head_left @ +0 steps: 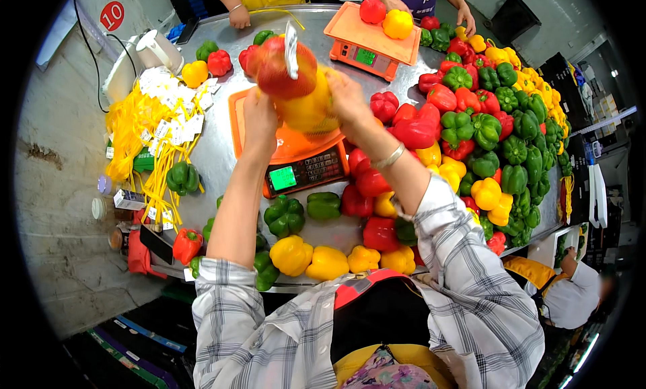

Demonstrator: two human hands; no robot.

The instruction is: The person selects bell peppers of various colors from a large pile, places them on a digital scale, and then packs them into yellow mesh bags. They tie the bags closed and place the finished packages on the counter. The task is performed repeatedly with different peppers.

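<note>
Bag (293, 86) of peppers (311, 114) is above the near scale (289, 145), held between our left hand (261, 117) and right hand (346, 101); if our grip slips, it could tumble onto the scale.

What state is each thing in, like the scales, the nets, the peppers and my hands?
Net bag: filled, held up, blurred
Left hand: closed on net bag
Right hand: closed on net bag
Near scale: on, lit green
Far scale: on, lit green, loaded with red pepper and yellow pepper
Yellow nets: piled, tagged
Pepper heap: loose, unbagged
</note>
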